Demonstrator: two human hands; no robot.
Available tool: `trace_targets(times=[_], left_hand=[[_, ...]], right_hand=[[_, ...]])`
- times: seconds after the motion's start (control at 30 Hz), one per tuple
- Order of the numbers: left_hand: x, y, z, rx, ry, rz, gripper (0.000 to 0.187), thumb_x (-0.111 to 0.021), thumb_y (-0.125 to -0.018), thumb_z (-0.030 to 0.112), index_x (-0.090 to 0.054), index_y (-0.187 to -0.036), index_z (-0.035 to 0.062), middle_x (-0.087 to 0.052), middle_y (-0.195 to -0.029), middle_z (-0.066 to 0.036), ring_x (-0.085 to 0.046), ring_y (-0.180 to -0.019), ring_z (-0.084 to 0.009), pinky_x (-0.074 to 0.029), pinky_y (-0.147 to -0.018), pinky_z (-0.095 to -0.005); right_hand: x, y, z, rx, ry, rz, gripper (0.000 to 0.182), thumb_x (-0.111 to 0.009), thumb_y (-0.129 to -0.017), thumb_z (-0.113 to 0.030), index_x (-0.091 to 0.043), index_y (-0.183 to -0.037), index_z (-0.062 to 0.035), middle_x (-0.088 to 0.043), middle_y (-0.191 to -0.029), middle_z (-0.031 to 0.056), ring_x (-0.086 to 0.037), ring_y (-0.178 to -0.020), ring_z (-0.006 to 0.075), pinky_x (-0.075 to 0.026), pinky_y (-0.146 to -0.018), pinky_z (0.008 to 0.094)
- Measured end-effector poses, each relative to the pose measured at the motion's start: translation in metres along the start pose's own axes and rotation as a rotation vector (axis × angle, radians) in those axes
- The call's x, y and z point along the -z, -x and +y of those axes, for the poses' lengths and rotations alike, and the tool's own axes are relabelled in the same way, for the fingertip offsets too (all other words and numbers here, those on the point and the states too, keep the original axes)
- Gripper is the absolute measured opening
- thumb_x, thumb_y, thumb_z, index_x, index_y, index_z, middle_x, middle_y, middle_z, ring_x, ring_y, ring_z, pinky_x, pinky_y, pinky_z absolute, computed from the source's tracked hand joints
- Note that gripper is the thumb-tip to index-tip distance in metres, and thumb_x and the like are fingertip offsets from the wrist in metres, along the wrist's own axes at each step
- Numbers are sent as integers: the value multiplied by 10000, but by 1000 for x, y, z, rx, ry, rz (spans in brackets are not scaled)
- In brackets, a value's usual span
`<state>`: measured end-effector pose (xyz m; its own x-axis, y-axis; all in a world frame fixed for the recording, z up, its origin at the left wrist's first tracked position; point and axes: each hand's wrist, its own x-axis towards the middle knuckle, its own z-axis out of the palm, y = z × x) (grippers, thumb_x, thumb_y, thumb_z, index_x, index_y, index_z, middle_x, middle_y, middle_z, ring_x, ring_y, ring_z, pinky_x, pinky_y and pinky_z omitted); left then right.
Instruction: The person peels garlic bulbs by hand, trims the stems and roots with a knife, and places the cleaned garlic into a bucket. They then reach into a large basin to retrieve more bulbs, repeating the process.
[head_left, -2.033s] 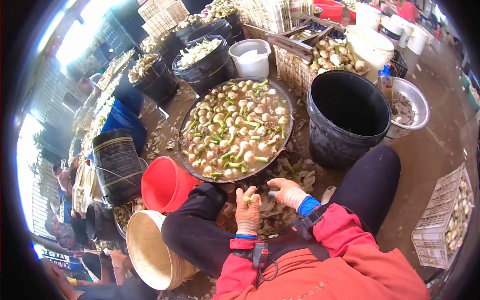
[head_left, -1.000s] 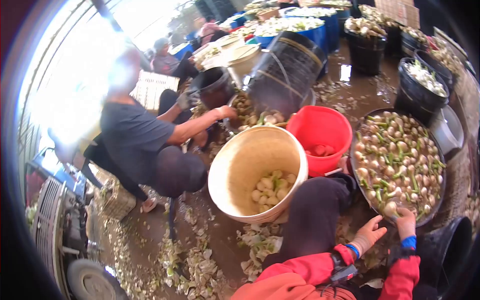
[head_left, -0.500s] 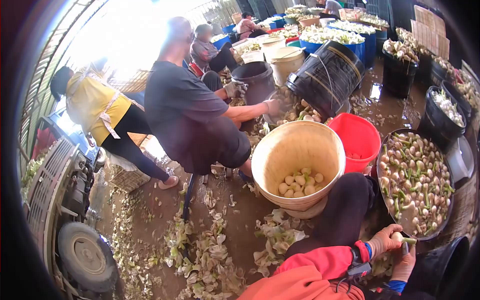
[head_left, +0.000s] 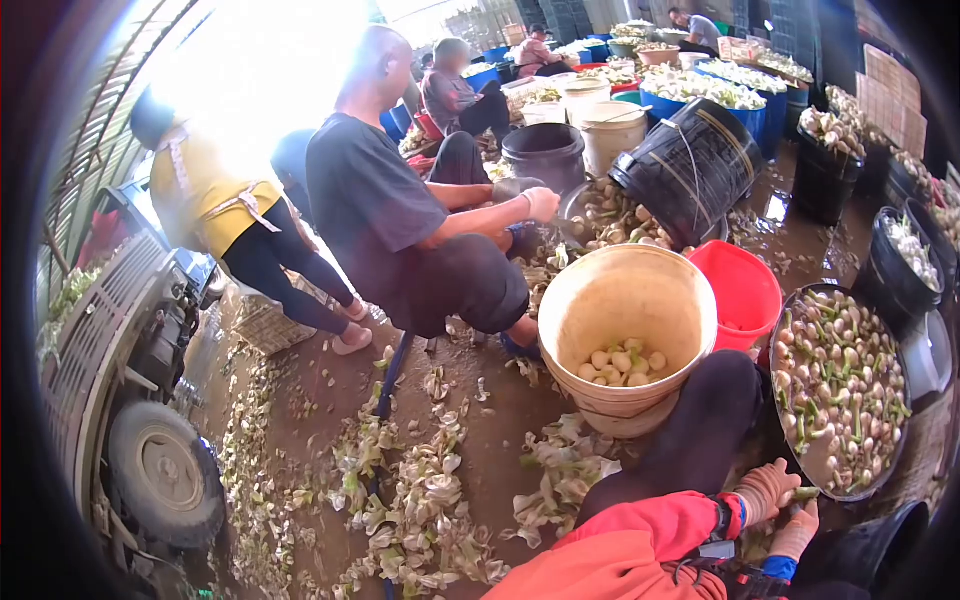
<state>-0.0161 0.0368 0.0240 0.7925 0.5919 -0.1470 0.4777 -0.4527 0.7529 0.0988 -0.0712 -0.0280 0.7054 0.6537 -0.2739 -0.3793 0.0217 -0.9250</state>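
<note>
At the lower right, my left hand is closed around a pale bulb, whose green stem sticks out to the right. My right hand is closed just below the stem; what lies inside its fingers is too small to name. Beside both hands is a round tub full of bulbs with stems. A cream bucket stands beyond my knee with peeled white bulbs at its bottom. The red bucket touches its right side.
A person in dark clothes sits ahead, near a tipped black bucket. Another person in yellow stands at the left beside a wheeled vehicle. Peelings litter the floor. A black container stands by my right hand.
The view has shifted, so the buckets appear farther right. The bulb between my hands is now mostly hidden. The seated person's hands have come together, away from the bulb pile.
</note>
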Motion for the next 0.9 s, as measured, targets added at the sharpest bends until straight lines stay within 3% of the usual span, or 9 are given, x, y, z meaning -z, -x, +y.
trace_targets(times=[0.07, 0.17, 0.2, 0.27, 0.5, 0.57, 0.73, 0.8, 0.9], left_hand=[[13, 10, 5, -38, -59, -23, 500, -764, -608, 185, -562, -1064, 154, -494, -996, -149, -584, -885, -348, -486, -737, -430], [9, 11, -1, 105, 656, -99, 611, -779, -610, 214, -550, -1175, 175, -557, -989, -103, -581, -841, -265, -484, -734, -381], [11, 10, 2, 217, 1048, -241, 639, -777, -630, 234, -537, -1218, 170, -610, -963, -62, -580, -803, -192, -486, -738, -330], [6, 8, 2, 180, 1163, -227, 625, -768, -648, 243, -536, -1220, 144, -619, -914, -25, -552, -741, -138, -486, -662, -276], [-32, -5, -14, -295, 753, 131, 565, -710, -710, 311, -544, -1225, 148, -618, -861, -69, -567, -637, -91, -457, -476, -263], [20, 20, 12, 162, 1141, -323, 531, -613, -772, 515, -588, -1149, 143, -613, -808, -106, -571, -546, -105, -472, -451, -281], [-21, -13, -21, 358, 1674, -745, 731, -468, -756, 738, -515, -1161, 131, -571, -754, -86, -510, -451, -117, -407, -378, -263], [-30, -14, -25, 329, 1323, -187, 782, -459, -760, 739, -466, -1209, 98, -580, -837, -95, -535, -507, -97, -418, -396, -265], [-41, -10, -15, 124, 1031, -1, 839, -560, -750, 668, -358, -1333, 100, -544, -1103, -163, -574, -899, -222, -476, -750, -331]], right_hand=[[-3, 5, -9, 3, -15, -33, 286, -547, -764, -5, -553, -1050, 4, -593, -915, 61, -591, -791, 164, -483, -663, 264], [1, 15, -31, 353, 495, -209, 326, -560, -823, -89, -529, -1118, 46, -600, -992, 86, -587, -863, 172, -480, -757, 276], [-4, 20, -44, 224, 322, -268, 357, -587, -839, -146, -524, -1132, 48, -599, -1027, 93, -584, -909, 168, -476, -777, 282], [-17, 34, -71, 549, 810, -305, 383, -603, -848, -181, -519, -1145, 45, -595, -1048, 98, -586, -919, 164, -477, -780, 275], [4, 19, -33, 160, 68, -177, 397, -599, -858, -156, -505, -1183, 53, -579, -1060, 80, -574, -929, 170, -480, -775, 282], [1, 22, -35, 253, 135, -148, 389, -588, -869, -162, -506, -1182, 53, -568, -1073, 84, -567, -939, 165, -478, -778, 284], [-4, 25, -38, 200, -82, -129, 391, -561, -900, -222, -508, -1195, 29, -546, -1120, 102, -552, -968, 165, -461, -799, 278], [-11, 27, -39, 179, -207, -136, 403, -569, -896, -208, -489, -1218, 20, -549, -1131, 114, -563, -953, 183, -470, -808, 294], [3, 15, -26, 401, 583, 75, 412, -585, -879, -157, -474, -1236, 16, -556, -1130, 130, -577, -948, 207, -488, -815, 320]])
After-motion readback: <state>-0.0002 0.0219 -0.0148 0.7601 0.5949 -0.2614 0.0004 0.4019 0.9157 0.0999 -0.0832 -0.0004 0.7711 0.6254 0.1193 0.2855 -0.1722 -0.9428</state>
